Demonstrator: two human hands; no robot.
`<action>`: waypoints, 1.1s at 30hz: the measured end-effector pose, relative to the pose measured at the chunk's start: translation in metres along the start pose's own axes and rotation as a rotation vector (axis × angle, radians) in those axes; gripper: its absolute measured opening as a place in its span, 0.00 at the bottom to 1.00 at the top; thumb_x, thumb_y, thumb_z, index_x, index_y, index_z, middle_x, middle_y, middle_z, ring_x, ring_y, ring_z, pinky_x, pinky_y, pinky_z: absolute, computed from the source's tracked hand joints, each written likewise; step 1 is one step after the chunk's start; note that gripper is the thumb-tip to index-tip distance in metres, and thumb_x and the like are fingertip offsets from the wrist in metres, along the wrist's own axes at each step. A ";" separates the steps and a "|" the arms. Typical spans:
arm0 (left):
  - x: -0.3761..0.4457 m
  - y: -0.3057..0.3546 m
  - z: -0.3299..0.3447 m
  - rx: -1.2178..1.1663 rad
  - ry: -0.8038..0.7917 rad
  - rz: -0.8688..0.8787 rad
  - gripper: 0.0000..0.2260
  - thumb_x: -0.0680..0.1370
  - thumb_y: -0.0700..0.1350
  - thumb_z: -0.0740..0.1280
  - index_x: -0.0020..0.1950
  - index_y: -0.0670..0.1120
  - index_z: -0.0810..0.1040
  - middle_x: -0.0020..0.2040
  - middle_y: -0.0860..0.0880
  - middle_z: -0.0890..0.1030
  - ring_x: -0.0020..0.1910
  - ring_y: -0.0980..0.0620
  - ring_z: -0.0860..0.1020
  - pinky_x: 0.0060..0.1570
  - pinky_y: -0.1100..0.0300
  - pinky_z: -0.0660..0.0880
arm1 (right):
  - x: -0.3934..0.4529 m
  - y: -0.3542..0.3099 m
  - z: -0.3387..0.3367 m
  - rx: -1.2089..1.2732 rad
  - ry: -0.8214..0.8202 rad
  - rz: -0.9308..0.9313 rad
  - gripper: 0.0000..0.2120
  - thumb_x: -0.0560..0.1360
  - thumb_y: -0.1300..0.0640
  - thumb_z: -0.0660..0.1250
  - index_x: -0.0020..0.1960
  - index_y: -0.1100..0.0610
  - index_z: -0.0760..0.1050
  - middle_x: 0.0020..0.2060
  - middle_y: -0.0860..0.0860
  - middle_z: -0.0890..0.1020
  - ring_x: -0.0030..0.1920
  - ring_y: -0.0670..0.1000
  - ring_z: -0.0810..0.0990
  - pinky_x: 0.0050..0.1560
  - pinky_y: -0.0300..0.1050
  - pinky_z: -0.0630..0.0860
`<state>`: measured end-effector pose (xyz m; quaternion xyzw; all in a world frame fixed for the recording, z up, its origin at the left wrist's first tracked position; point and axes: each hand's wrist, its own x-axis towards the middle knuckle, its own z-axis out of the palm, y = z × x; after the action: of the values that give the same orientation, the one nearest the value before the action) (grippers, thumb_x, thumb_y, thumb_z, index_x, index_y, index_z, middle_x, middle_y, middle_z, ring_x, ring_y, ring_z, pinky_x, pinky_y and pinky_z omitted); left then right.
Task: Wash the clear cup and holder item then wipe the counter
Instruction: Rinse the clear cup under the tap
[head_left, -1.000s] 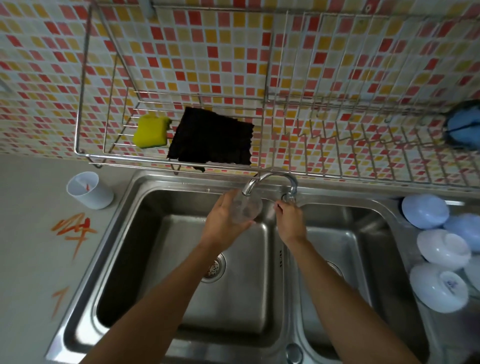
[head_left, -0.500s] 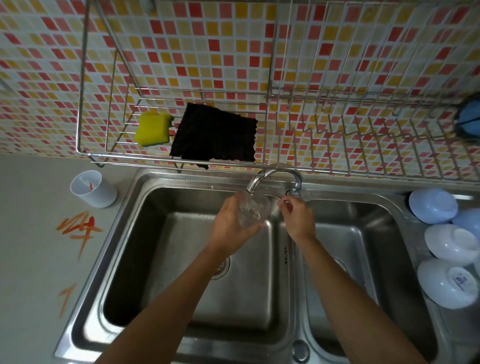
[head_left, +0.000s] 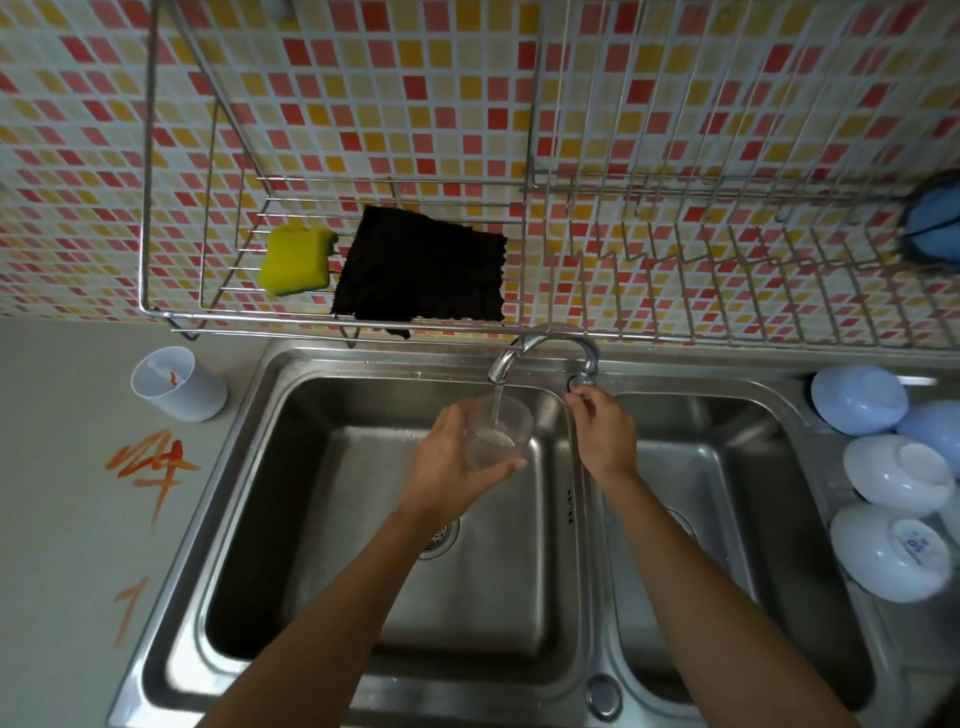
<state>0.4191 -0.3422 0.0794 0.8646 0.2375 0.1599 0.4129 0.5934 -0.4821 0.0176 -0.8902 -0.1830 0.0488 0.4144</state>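
- The desk (head_left: 62, 519) is a pale grey top that runs along the left of a stainless double sink (head_left: 322, 649); orange scribbles (head_left: 150, 462) mark it just beside the sink's left rim.
- Behind it all, the wall (head_left: 363, 104) is a mosaic of small red, yellow and cream tiles.
- A wire rack (head_left: 675, 249) hangs on that wall above the sink. In its left basket lie a yellow sponge (head_left: 295, 260) and, just beside it, a black cloth (head_left: 426, 273) with one corner drooping over the front rail.
- At the rack's far right a blue thing (head_left: 935, 218) sits at the frame's edge; I cannot tell what it is.
- My left hand (head_left: 452, 462) grips the clear cup (head_left: 498, 431) from the side, over the left basin and right under the faucet (head_left: 540, 348), whose stream falls into the cup.
- My right hand (head_left: 605, 436) is at the faucet's base by the divider between the basins, fingertips pinched on the small tap handle (head_left: 584, 387).
- The white holder (head_left: 176, 382) stands on the desk left of the sink's back corner, well apart from my hands, with a small orange smear inside it.
- The drain (head_left: 439, 538) of the left basin shows just past my left forearm, partly covered by it.
- On the right of the sink, several white and pale blue bowls (head_left: 898, 478) rest upside down, close together.
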 end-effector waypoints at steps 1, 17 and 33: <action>0.000 0.000 0.000 0.006 0.005 -0.007 0.35 0.64 0.59 0.78 0.65 0.48 0.71 0.57 0.54 0.76 0.54 0.57 0.75 0.52 0.64 0.74 | 0.000 0.000 0.000 -0.001 0.000 -0.002 0.12 0.80 0.50 0.63 0.57 0.56 0.79 0.50 0.53 0.83 0.48 0.53 0.80 0.45 0.40 0.72; 0.018 0.002 0.002 0.019 -0.024 0.048 0.32 0.65 0.58 0.78 0.63 0.48 0.70 0.55 0.51 0.77 0.52 0.53 0.76 0.49 0.57 0.77 | -0.002 0.003 0.000 0.001 0.068 0.012 0.14 0.82 0.53 0.58 0.60 0.57 0.77 0.51 0.54 0.83 0.49 0.53 0.81 0.46 0.42 0.74; -0.001 -0.015 0.005 -0.154 0.083 -0.093 0.32 0.63 0.51 0.81 0.61 0.50 0.71 0.55 0.53 0.77 0.51 0.56 0.77 0.47 0.69 0.73 | -0.113 0.028 0.013 -0.146 0.049 0.019 0.23 0.81 0.55 0.60 0.74 0.60 0.66 0.71 0.57 0.69 0.71 0.56 0.68 0.67 0.53 0.70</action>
<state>0.4159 -0.3375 0.0643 0.8110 0.2811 0.1939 0.4750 0.4932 -0.5307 -0.0188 -0.9206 -0.1675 0.0173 0.3524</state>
